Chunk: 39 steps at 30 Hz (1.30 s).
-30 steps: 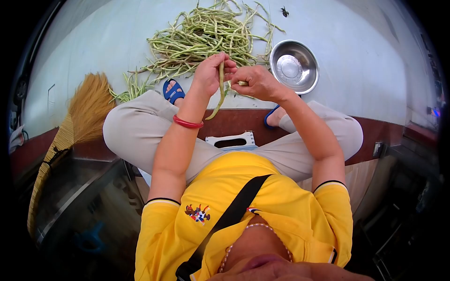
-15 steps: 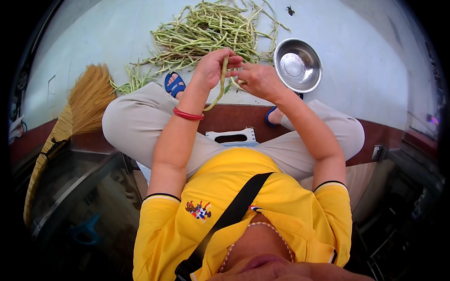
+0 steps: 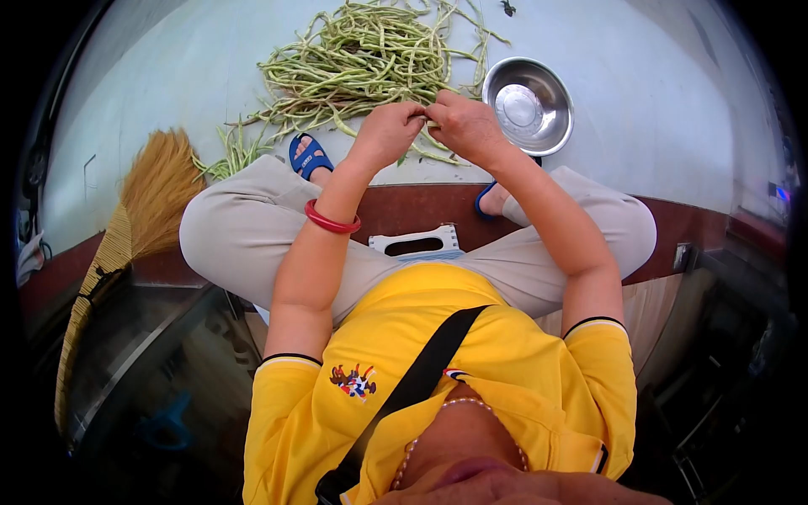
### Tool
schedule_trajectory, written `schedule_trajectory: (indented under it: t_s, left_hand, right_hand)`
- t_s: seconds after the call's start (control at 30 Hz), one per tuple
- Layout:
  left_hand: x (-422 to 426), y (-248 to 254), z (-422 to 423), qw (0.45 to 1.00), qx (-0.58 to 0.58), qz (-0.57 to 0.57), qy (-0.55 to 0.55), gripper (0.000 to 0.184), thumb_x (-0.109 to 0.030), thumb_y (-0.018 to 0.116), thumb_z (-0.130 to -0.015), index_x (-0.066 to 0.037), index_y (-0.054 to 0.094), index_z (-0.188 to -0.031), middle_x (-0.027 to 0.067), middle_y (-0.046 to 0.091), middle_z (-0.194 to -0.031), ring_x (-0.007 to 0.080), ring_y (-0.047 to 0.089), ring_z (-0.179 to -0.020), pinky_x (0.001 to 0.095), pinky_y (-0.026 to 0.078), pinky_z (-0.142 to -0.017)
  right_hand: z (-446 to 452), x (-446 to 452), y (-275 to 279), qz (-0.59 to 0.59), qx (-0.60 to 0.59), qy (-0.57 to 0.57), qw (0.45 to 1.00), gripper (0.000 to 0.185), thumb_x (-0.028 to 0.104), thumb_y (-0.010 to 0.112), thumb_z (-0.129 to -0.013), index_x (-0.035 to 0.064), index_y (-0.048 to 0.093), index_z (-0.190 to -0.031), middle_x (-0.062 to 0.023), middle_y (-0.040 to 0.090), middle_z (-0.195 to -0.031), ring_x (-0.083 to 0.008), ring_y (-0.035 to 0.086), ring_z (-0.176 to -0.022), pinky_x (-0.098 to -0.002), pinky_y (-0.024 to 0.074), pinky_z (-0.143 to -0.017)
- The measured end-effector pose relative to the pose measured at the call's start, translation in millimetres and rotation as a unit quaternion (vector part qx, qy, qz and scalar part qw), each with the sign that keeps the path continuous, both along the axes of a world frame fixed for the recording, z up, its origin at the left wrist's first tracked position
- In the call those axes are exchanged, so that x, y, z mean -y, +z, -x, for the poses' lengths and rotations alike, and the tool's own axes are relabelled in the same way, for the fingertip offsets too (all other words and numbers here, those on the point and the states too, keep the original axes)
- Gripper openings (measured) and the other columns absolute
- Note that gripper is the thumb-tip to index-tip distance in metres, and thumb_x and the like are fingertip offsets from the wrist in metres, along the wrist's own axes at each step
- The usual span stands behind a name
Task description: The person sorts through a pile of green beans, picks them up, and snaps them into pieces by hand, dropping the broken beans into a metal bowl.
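My left hand (image 3: 388, 133), with a red bangle (image 3: 332, 220) below its wrist, is closed, its fingertips meeting those of my right hand (image 3: 465, 128). Between them the fingers pinch a green long bean (image 3: 425, 119), mostly hidden by the hands. My right hand is closed too. Just beyond the hands lies a big tangled pile of long beans (image 3: 362, 63) on the pale floor. A steel bowl (image 3: 528, 107) stands right of my right hand; no beans show inside it. A smaller heap of bean pieces (image 3: 236, 154) lies to the left, by my foot.
A straw broom (image 3: 160, 198) leans at the left. Blue slippers (image 3: 310, 156) are on my feet, and a white plastic stool (image 3: 414, 241) shows between my legs. A dark red sill (image 3: 379, 206) runs across the floor. A small dark object (image 3: 508, 8) lies at the top.
My left hand has turned and closed, and the fingertips of both hands have come together. The long bean that hung from my left hand no longer shows along the wrist.
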<state>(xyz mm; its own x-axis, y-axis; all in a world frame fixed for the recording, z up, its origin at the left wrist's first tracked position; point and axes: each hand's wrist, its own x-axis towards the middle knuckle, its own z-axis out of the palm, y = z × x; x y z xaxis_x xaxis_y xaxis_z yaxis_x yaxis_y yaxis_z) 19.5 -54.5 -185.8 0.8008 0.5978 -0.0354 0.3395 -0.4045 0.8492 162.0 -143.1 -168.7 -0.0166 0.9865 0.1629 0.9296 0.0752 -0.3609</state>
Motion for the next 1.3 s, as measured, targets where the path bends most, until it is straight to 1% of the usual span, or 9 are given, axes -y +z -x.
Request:
schedule_trajectory:
  t_s: [0.1, 0.23, 0.27, 0.3, 0.43, 0.57, 0.63, 0.87, 1.3]
  left_hand:
    - [6.7, 0.3, -1.7, 0.976, -0.039, -0.214, -0.007, 0.012, -0.013, 0.056, -0.082, -0.003, 0.060, -0.086, 0.0125, 0.058, -0.075, 0.0232, 0.057, -0.066, 0.0354, 0.045, -0.062]
    - [7.1, -4.4, -6.1, 0.979, 0.033, -0.200, 0.011, 0.014, -0.014, 0.052, -0.084, -0.004, 0.061, -0.082, 0.0125, 0.060, -0.073, 0.0269, 0.057, -0.061, 0.0332, 0.045, -0.054]
    - [7.1, -2.0, -7.3, 0.992, 0.047, 0.095, 0.071, 0.015, -0.015, 0.052, -0.086, -0.003, 0.061, -0.083, 0.0092, 0.060, -0.071, 0.0211, 0.056, -0.059, 0.0305, 0.044, -0.054]
    - [7.4, 1.0, -8.7, 0.915, 0.058, 0.381, 0.123, 0.017, -0.016, 0.052, -0.088, -0.002, 0.060, -0.085, 0.0060, 0.059, -0.070, 0.0153, 0.056, -0.058, 0.0278, 0.044, -0.053]
    - [10.9, -3.5, -8.6, 0.839, 0.130, 0.515, 0.119, 0.020, -0.018, 0.048, -0.091, -0.001, 0.059, -0.089, 0.0040, 0.058, -0.071, 0.0118, 0.054, -0.056, 0.0233, 0.043, -0.051]
    - [7.7, -11.4, -5.9, 0.802, 0.145, 0.567, 0.120, 0.020, -0.018, 0.045, -0.091, 0.000, 0.055, -0.093, 0.0067, 0.059, -0.071, 0.0134, 0.055, -0.055, 0.0237, 0.044, -0.049]
    - [5.3, -11.1, -5.2, 0.792, 0.145, 0.580, 0.124, 0.021, -0.018, 0.045, -0.091, 0.000, 0.055, -0.094, 0.0071, 0.059, -0.070, 0.0140, 0.055, -0.055, 0.0242, 0.044, -0.049]
    - [4.4, -6.6, -6.1, 0.777, 0.145, 0.604, 0.103, 0.020, -0.018, 0.044, -0.091, -0.001, 0.054, -0.089, 0.0084, 0.059, -0.070, 0.0152, 0.055, -0.055, 0.0258, 0.045, -0.050]
    - [-12.7, -16.8, -1.0, 0.780, 0.149, 0.584, 0.168, 0.020, -0.020, 0.046, -0.090, -0.003, 0.056, -0.092, 0.0071, 0.060, -0.074, 0.0161, 0.057, -0.063, 0.0300, 0.048, -0.057]
  right_hand:
    - [-4.1, 0.0, -7.1, -0.023, -0.094, -0.033, 0.995, 0.012, 0.017, 0.064, -0.068, 0.0098, 0.061, -0.077, -0.0074, 0.056, -0.077, -0.0247, 0.058, -0.068, -0.0340, 0.0464, -0.054]
    - [-10.2, -2.2, -13.3, 0.002, -0.278, -0.080, 0.957, 0.009, 0.015, 0.063, -0.071, 0.0082, 0.062, -0.077, -0.0050, 0.058, -0.072, -0.0193, 0.055, -0.061, -0.0313, 0.0426, -0.050]
    - [-11.6, -2.4, -10.7, 0.085, -0.466, -0.162, 0.866, 0.009, 0.015, 0.062, -0.074, 0.0071, 0.061, -0.077, -0.0027, 0.057, -0.070, -0.0155, 0.053, -0.060, -0.0289, 0.0405, -0.050]
    - [-12.8, -3.0, -8.1, 0.162, -0.627, -0.234, 0.725, 0.009, 0.015, 0.061, -0.077, 0.0059, 0.061, -0.078, -0.0005, 0.056, -0.068, -0.0118, 0.050, -0.059, -0.0266, 0.0384, -0.049]
    - [-27.3, -5.9, -10.5, 0.023, -0.774, -0.274, 0.570, 0.011, 0.016, 0.058, -0.083, 0.0062, 0.059, -0.088, -0.0007, 0.057, -0.078, -0.0084, 0.049, -0.062, -0.0243, 0.0417, -0.055]
    - [-62.0, -6.9, 13.9, -0.045, -0.802, -0.301, 0.514, 0.015, 0.015, 0.054, -0.085, 0.0063, 0.054, -0.097, -0.0029, 0.057, -0.080, -0.0107, 0.054, -0.069, -0.0285, 0.0471, -0.063]
    - [-65.7, -6.3, 14.1, -0.027, -0.793, -0.291, 0.534, 0.016, 0.014, 0.056, -0.084, 0.0065, 0.053, -0.097, -0.0040, 0.058, -0.082, -0.0109, 0.055, -0.068, -0.0260, 0.0464, -0.060]
    - [-18.3, -9.1, 13.4, 0.102, -0.429, -0.153, 0.885, 0.024, 0.024, 0.067, -0.073, 0.0034, 0.066, -0.084, -0.0057, 0.063, -0.073, -0.0158, 0.053, -0.060, -0.0294, 0.0437, -0.058]
    - [-0.2, -5.2, 19.5, 0.151, -0.363, 0.025, 0.919, 0.017, 0.021, 0.059, -0.076, 0.0033, 0.060, -0.076, -0.0121, 0.062, -0.073, -0.0230, 0.057, -0.063, -0.0335, 0.0448, -0.061]
